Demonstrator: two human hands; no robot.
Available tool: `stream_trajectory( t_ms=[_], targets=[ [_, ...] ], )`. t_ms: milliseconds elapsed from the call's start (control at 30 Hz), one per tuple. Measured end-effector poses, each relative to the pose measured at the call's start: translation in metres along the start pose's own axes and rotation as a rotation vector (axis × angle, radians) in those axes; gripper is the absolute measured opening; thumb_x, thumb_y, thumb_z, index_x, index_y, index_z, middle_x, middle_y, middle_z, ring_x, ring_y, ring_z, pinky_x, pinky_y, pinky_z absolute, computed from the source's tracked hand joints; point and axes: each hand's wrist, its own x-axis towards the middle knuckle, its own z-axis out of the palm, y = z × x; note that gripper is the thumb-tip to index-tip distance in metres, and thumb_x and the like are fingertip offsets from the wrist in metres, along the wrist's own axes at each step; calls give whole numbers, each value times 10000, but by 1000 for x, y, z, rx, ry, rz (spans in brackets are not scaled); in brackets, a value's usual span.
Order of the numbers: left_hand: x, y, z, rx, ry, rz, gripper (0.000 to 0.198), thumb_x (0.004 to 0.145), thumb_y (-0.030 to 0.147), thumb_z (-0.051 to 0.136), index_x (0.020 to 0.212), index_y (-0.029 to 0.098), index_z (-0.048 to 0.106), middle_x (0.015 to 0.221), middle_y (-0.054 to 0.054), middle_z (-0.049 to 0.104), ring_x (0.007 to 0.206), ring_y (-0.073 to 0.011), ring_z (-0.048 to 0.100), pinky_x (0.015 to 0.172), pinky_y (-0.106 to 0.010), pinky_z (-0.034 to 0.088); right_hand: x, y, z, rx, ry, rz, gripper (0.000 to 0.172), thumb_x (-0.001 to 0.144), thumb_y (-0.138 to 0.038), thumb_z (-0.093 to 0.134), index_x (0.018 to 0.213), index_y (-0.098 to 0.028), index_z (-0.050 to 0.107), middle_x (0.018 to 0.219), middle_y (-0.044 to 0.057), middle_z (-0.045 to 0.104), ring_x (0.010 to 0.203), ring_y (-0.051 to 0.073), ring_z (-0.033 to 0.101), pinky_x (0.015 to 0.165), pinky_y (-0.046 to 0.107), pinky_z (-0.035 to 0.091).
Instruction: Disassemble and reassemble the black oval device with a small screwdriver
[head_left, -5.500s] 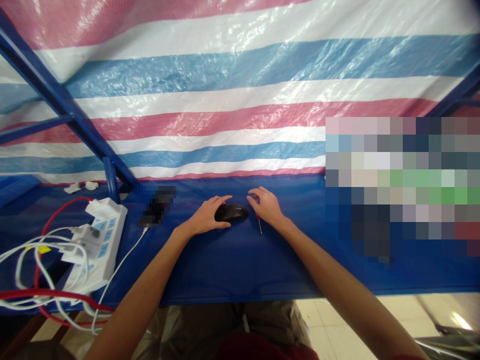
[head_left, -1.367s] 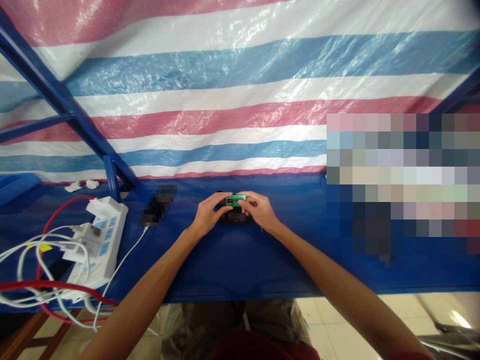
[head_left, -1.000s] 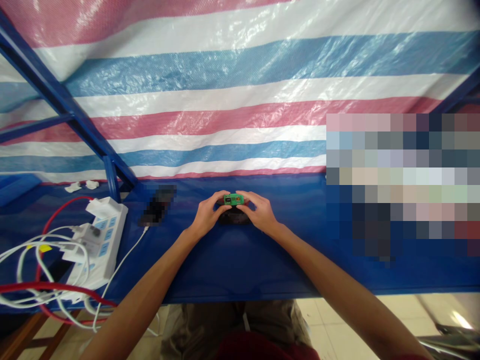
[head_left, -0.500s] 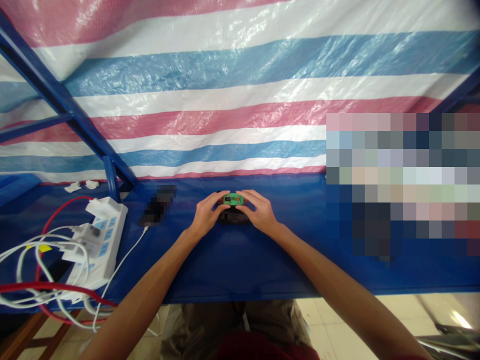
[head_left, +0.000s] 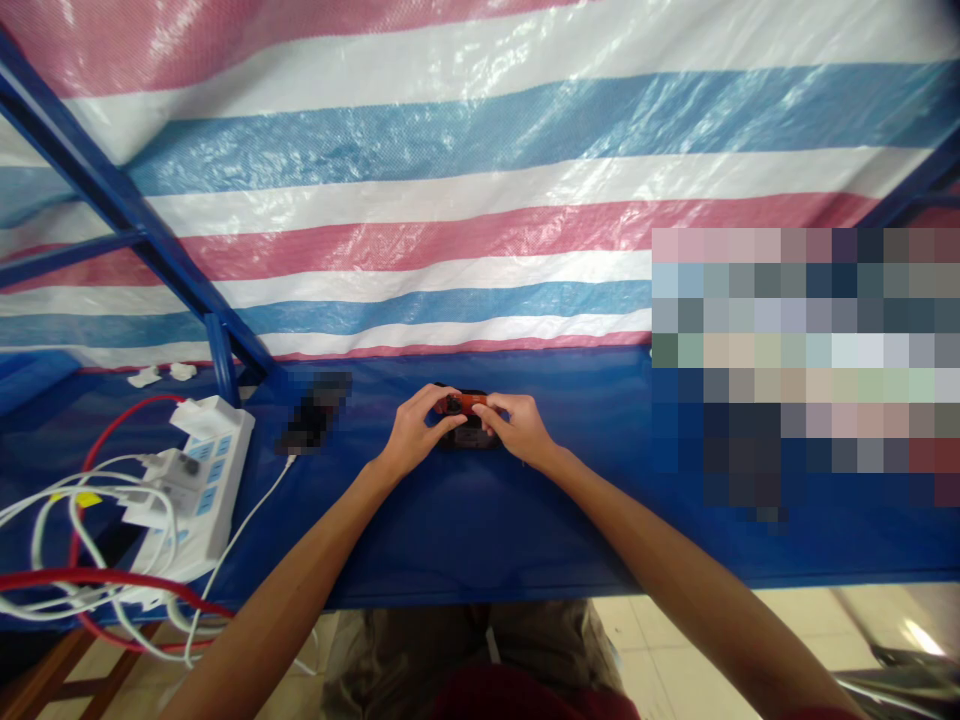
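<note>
A small orange-red object [head_left: 471, 403] with dark detail on its left part is held between my two hands; I cannot make out its exact kind. The fingers and thumb of my left hand [head_left: 415, 428] close on its left end. My right hand [head_left: 523, 428] pinches the right end, with the thumb across its near face. Just below and behind the object, a black flat item [head_left: 469, 438] shows in part on the blue tabletop [head_left: 465, 530]; my hands cover some of it.
On the left, a white power strip [head_left: 225, 480] carries plugs and tangled white and red cables. A blurred dark device [head_left: 315, 412] lies beside it on a white cable [head_left: 251, 525]. Blue metal bars [head_left: 161, 235] and a striped plastic sheet [head_left: 450, 230] stand behind. Pixelation covers the right side.
The held object showed a green face with small dark and orange windows; now an orange-red face shows, so it has been turned. My right fingers have shifted their grip.
</note>
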Motion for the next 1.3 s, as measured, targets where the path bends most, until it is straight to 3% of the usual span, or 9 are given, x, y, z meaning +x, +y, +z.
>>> stream_trajectory(
  t_ms=[233, 433, 533, 667, 800, 867, 1033, 1200, 1300],
  targets=[
    [-1, -2, 1, -162, -10, -122, 326, 837, 426, 628, 1034, 168, 660, 841, -34, 703, 746, -171, 656, 756, -287, 531, 0, 2, -1, 17, 3, 11, 420, 899, -426, 502, 554, -188, 528, 511, -17, 555, 502, 105, 501, 557, 235, 379],
    [0, -8, 0, -349, -62, -136, 328, 907, 385, 544, 1120, 159, 650, 684, -15, 691, 611, -154, 662, 682, -273, 541, 1, 4, -2, 218, -9, 141, 433, 863, -491, 535, 555, -188, 502, 470, -38, 498, 438, 89, 446, 492, 224, 364],
    [0, -8, -4, -252, -19, -91, 307, 923, 365, 521, 1133, 186, 654, 856, -49, 716, 754, -168, 681, 767, -291, 543, 1, 2, 0, 267, -5, 187, 472, 843, -526, 549, 517, -194, 470, 444, -42, 469, 418, 83, 416, 467, 223, 348],
    [1, -5, -6, -61, -11, 86, 279, 884, 362, 589, 1100, 200, 662, 1080, -89, 655, 968, -194, 636, 887, -336, 516, 0, 3, 2, 256, -3, 174, 498, 837, -540, 553, 493, -195, 448, 430, -46, 456, 420, 79, 397, 463, 223, 337],
    [1, -9, -6, 62, -2, 211, 259, 884, 348, 596, 1087, 196, 649, 1053, -94, 655, 967, -196, 629, 886, -340, 515, 0, 5, 1, 162, -35, 132, 519, 865, -530, 514, 479, -189, 458, 423, -46, 442, 426, 81, 405, 468, 224, 332],
    [2, -12, -9, 107, -22, 229, 248, 889, 348, 588, 1073, 193, 647, 1035, -94, 667, 959, -200, 633, 885, -342, 513, 1, 6, 0, 83, 8, 96, 532, 893, -515, 472, 477, -184, 482, 427, -38, 443, 435, 85, 411, 479, 228, 332],
    [2, -18, -15, 195, -168, 220, 192, 886, 316, 589, 1010, 188, 659, 971, -82, 689, 920, -208, 646, 850, -341, 511, 2, 13, -2, -37, 159, 48, 462, 926, -466, 441, 633, -175, 647, 485, -20, 521, 464, 104, 471, 521, 245, 357],
    [0, -26, -11, 304, -323, 182, 138, 830, 272, 654, 930, 182, 685, 906, -69, 700, 819, -209, 667, 749, -317, 526, 2, 14, -2, -76, 147, 10, 456, 936, -443, 435, 631, -181, 651, 512, -8, 572, 478, 114, 516, 547, 249, 380],
    [-1, -27, -9, 319, -346, 173, 143, 829, 270, 656, 940, 186, 689, 923, -70, 703, 846, -213, 670, 766, -313, 520, 2, 14, -2, -90, 140, -5, 455, 938, -435, 437, 629, -179, 651, 535, -4, 599, 493, 116, 541, 566, 248, 392]
  ],
)
